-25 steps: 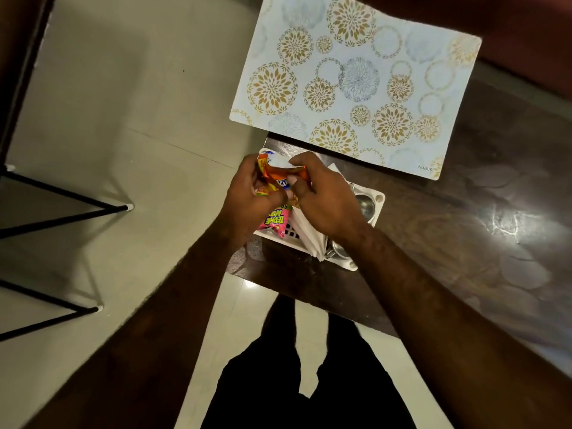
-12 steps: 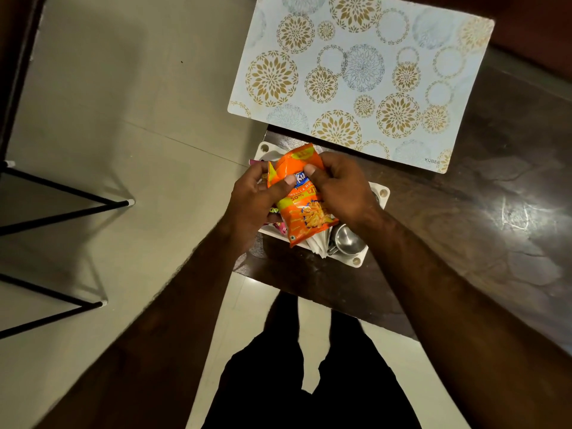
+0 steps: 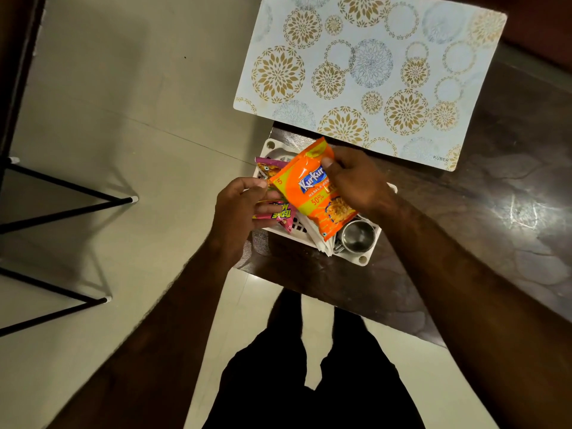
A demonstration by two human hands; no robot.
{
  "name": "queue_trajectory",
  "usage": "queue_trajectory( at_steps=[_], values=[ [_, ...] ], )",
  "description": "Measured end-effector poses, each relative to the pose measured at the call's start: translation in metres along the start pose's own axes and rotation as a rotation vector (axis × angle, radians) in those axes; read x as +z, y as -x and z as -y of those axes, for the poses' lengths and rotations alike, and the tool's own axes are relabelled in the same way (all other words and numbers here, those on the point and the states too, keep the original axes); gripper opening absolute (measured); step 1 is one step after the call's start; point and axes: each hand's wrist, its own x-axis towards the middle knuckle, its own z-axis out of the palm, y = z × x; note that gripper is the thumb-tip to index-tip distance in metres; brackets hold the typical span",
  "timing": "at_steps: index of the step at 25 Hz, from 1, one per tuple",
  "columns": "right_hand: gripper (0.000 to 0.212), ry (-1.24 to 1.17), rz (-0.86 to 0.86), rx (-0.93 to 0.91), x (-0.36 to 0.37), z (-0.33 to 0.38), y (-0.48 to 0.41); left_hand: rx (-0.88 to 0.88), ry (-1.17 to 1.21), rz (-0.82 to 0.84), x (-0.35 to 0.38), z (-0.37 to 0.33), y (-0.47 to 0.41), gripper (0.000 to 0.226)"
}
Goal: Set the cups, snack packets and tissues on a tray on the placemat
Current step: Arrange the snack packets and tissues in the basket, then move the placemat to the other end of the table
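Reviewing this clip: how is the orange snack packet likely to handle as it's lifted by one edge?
The orange snack packet looks puffed and is pinched near its top by the right hand alone, so it is probably light. Its glossy film may be slippery. It hangs slanted over the white tray, so it likely flexes rather than staying stiff.

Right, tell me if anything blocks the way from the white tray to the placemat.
Nothing visible does. The white slotted plastic tray sits on the dark wooden table just short of the floral gold-and-white placemat, whose surface is bare. Only a strip of bare table lies between them.
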Motion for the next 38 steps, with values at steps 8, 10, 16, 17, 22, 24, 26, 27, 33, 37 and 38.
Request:
queue_trajectory(
  at_steps=[8,10,16,17,22,24,26,27,33,37,38],
  values=[
    [0.028,0.035,0.078,-0.101,0.017,0.013,-0.006,0.099,-0.177,-0.135,0.012,0.000,-0.015,0.017],
    [0.033,0.045,0.060,-0.083,0.016,0.008,-0.006,0.026,-0.247,-0.209,0.005,0.007,-0.017,0.027],
    [0.040,0.061,0.006,-0.024,0.004,-0.010,0.002,0.076,-0.764,-0.287,-0.002,0.008,-0.021,0.057],
    [0.041,0.043,-0.013,-0.014,0.000,-0.012,0.002,0.110,-0.783,-0.344,-0.001,0.002,-0.024,0.059],
    [0.043,0.023,-0.107,0.061,-0.041,-0.029,-0.007,0.210,-0.678,-0.328,0.012,-0.048,-0.059,0.044],
    [0.044,0.034,-0.166,0.106,-0.065,-0.042,-0.014,0.191,-0.692,-0.306,0.021,-0.070,-0.083,0.043],
    [0.043,0.089,-0.252,0.140,-0.086,-0.060,-0.023,0.187,-0.755,-0.320,0.029,-0.085,-0.107,0.044],
    [0.043,0.108,-0.300,0.170,-0.095,-0.069,-0.028,0.188,-0.787,-0.330,0.033,-0.090,-0.118,0.045],
    [0.047,0.149,-0.550,0.468,-0.133,-0.124,-0.060,0.178,-0.895,-0.390,0.033,-0.105,-0.175,0.052],
    [0.049,-0.047,-0.564,0.488,-0.133,-0.124,-0.070,0.283,-0.888,-0.400,0.032,-0.107,-0.185,0.044],
    [0.048,-0.054,-0.580,0.485,-0.133,-0.120,-0.070,0.308,-0.897,-0.409,0.032,-0.107,-0.183,0.048]
  ],
)
